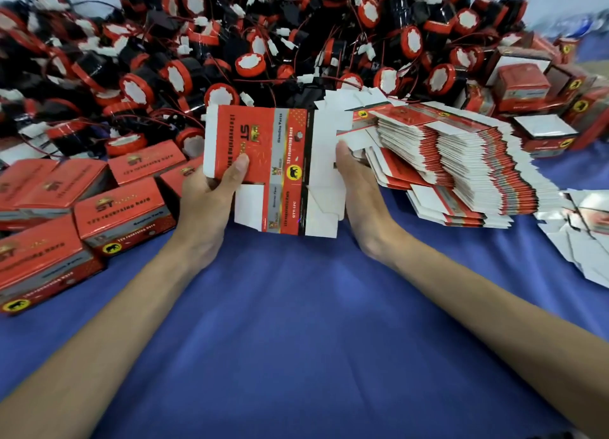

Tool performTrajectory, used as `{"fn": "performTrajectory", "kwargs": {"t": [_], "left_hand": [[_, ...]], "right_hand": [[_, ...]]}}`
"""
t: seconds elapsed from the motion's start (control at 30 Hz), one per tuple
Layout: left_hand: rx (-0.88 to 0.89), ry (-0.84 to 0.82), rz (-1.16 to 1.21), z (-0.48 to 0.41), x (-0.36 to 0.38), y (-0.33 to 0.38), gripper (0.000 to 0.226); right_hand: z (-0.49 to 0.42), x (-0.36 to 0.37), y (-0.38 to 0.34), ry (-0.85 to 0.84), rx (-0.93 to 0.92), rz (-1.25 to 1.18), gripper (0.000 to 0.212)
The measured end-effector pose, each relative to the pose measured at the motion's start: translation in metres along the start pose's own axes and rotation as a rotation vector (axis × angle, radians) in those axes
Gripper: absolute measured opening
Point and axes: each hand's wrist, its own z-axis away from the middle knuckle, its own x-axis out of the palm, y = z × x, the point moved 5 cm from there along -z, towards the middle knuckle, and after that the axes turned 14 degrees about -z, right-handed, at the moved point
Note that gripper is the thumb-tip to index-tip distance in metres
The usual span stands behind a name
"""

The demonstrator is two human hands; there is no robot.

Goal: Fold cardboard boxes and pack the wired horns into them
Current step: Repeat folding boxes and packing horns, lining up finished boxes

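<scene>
A flat, unfolded red and white cardboard box (276, 155) is held up above the blue cloth in the middle of the view. My left hand (211, 201) grips its left edge, thumb on the printed red face. My right hand (356, 188) holds its white right side, fingers behind the card and partly hidden. Just right of it lies a tall slanted stack of flat boxes (461, 161). A big heap of black and red wired horns (263, 43) fills the back of the table.
Several folded red boxes (122, 214) stand at the left, and more folded boxes (527, 89) at the back right. Loose white flat cards (586, 234) lie at the right edge. Blue cloth (296, 323) covers the table between my forearms.
</scene>
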Motion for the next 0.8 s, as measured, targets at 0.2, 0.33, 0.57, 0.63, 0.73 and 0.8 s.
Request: {"fn": "performTrajectory", "kwargs": {"t": [0.2, 0.33, 0.57, 0.63, 0.73, 0.8], "left_hand": [[-0.190, -0.143, 0.172, 0.005, 0.005, -0.004, 0.034], [-0.193, -0.176, 0.186, 0.007, 0.008, -0.005, 0.035], [-0.206, -0.194, 0.248, 0.003, 0.003, -0.009, 0.034], [-0.207, -0.195, 0.246, 0.002, 0.003, -0.010, 0.035], [-0.216, -0.178, 0.261, 0.002, 0.002, -0.009, 0.036], [-0.221, -0.175, 0.255, 0.002, 0.001, -0.009, 0.038]], "right_hand": [[0.000, 0.000, 0.006, -0.094, 0.103, -0.171, 0.035], [-0.005, -0.005, 0.003, -0.101, 0.180, -0.308, 0.039], [-0.002, 0.002, 0.015, -0.203, 0.311, -0.367, 0.045], [-0.002, 0.001, 0.015, -0.204, 0.302, -0.367, 0.042], [-0.004, 0.000, 0.012, -0.200, 0.261, -0.346, 0.033], [-0.006, -0.002, 0.009, -0.193, 0.230, -0.331, 0.027]]}}
